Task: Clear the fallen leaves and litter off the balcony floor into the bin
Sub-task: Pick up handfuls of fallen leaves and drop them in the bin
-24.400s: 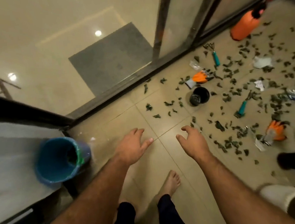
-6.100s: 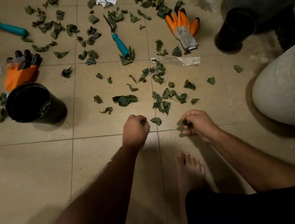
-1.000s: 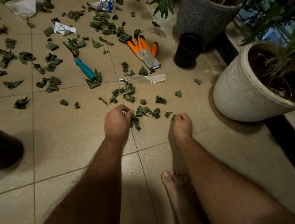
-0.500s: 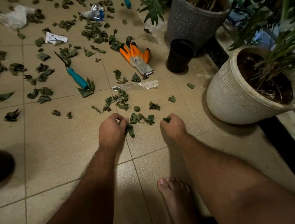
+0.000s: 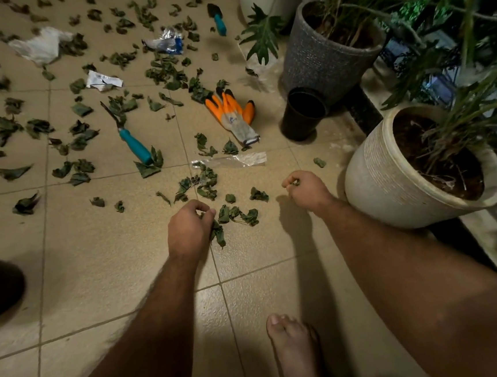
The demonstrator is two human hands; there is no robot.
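My left hand (image 5: 188, 228) is curled round a clump of leaves (image 5: 217, 234) on the floor (image 5: 97, 261). My right hand (image 5: 306, 190) pinches a leaf scrap (image 5: 294, 182) just above the tiles, beside the white pot (image 5: 391, 182).

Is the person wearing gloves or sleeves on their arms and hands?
No. Both the left hand and the right hand are bare: no gloves, rings or watch show. Both forearms are bare too, with some hair and no sleeves in view.
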